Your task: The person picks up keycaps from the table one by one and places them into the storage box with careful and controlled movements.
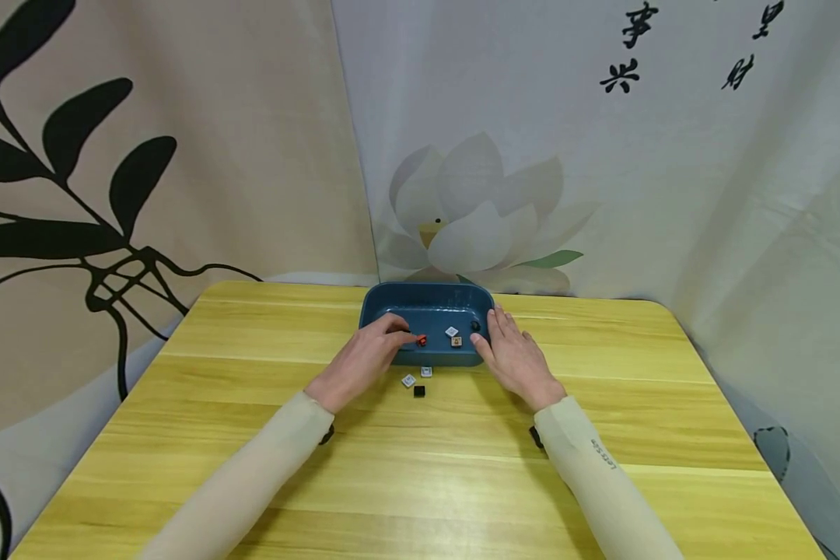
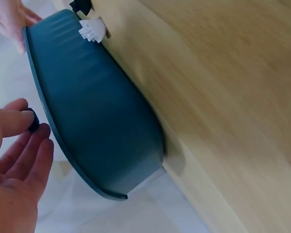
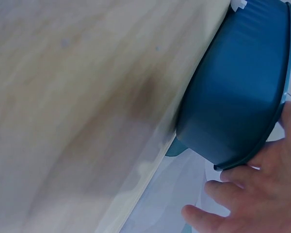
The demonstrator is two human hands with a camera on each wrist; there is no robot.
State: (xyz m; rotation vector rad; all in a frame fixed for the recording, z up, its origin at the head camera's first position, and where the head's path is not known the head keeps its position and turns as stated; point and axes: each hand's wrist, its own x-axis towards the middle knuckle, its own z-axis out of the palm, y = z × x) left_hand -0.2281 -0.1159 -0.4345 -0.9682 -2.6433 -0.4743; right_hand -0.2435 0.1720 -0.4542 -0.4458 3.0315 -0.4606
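Observation:
A dark blue rectangular tray (image 1: 430, 356) stands near the back edge of the table. My left hand (image 1: 372, 348) reaches over its near left rim, thumb and forefinger pinching a small piece, dark in the left wrist view (image 2: 34, 120). In the head view a small red piece (image 1: 421, 340) shows right at those fingertips. My right hand (image 1: 516, 364) holds the tray's right end, thumb over the rim and fingers along the outside. Inside the tray are a white keycap-like piece (image 1: 451, 331), a tan one (image 1: 456, 342) and a black one (image 1: 475, 326).
In front of the tray, on the wooden table (image 1: 462, 482), lie two white keycap-like pieces, one nearer the tray (image 1: 426, 372) and one to its left (image 1: 409, 380), with a black one (image 1: 419, 391) below. A printed cloth (image 1: 273, 140) hangs behind the table.

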